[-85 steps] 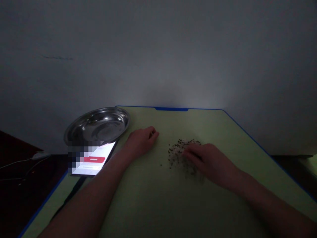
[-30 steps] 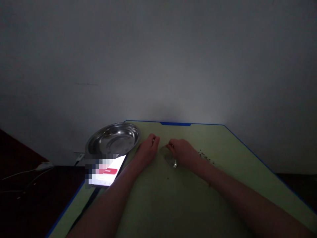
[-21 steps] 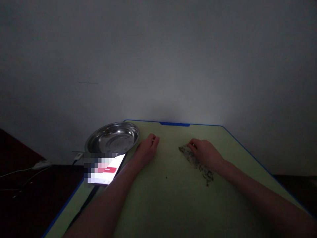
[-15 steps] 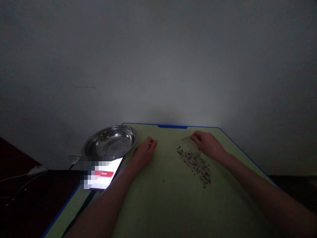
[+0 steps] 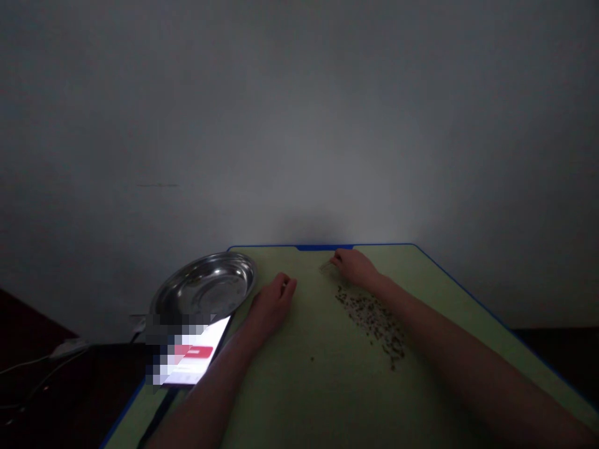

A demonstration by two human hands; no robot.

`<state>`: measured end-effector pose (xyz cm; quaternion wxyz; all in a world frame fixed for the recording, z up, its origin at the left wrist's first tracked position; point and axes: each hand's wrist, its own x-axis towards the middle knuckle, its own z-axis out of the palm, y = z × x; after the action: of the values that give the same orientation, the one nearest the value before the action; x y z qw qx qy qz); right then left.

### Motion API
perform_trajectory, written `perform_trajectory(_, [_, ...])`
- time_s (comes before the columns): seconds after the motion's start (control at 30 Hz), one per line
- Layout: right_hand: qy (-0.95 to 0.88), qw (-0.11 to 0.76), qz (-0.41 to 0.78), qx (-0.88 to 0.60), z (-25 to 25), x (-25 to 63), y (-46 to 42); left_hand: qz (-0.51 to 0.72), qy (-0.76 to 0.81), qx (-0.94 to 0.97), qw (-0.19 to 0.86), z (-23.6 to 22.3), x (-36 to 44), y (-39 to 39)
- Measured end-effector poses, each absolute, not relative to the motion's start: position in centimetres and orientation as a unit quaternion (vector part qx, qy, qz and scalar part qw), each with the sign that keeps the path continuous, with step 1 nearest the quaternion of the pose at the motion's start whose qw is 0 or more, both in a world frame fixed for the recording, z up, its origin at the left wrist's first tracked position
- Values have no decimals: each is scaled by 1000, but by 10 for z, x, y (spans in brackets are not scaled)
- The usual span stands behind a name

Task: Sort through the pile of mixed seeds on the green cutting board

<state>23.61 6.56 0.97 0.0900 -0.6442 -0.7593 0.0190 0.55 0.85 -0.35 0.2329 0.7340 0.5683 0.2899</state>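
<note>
On the green table my left hand (image 5: 274, 302) rests with its fingers curled and closed. A tiny pale spot shows between its thumb and forefinger, too small to name. My right hand (image 5: 353, 267) is farther back, pinching a small see-through thing with a thin pale rim (image 5: 326, 267); most of it is hard to make out. A spread of small dark and pale grains (image 5: 372, 318), perhaps beans or seeds, lies just in front of the right hand and left of its forearm. One single dark grain (image 5: 312, 359) sits apart, nearer to me.
A shiny steel basin (image 5: 210, 287) stands at the table's left edge. Beside it a lit phone (image 5: 199, 358) lies close to my left forearm. The blue-rimmed green table (image 5: 290, 405) meets a grey wall (image 5: 299, 125). Cables and a power strip (image 5: 68, 348) are at the lower left.
My right hand has moved left and slightly away from the grains, carrying the see-through thing with it. My left hand keeps its place beside the basin. The whole view has tilted up slightly.
</note>
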Motion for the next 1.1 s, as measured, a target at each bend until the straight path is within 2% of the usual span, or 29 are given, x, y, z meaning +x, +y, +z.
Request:
perform_trajectory(0.37, [-861,104,32,-497,14,184,35,392,578,671,249,-1,7,12])
perform_trajectory(0.6, [-899,93,48,-425,18,178,1,399,565,676,255,0,8,13])
perform_trajectory(0.83, [-880,129,50,-453,39,195,-14,397,564,679,254,0,9,12])
perform_trajectory(1.1, [-861,123,37,-493,20,210,-12,382,555,690,266,-2,9,13])
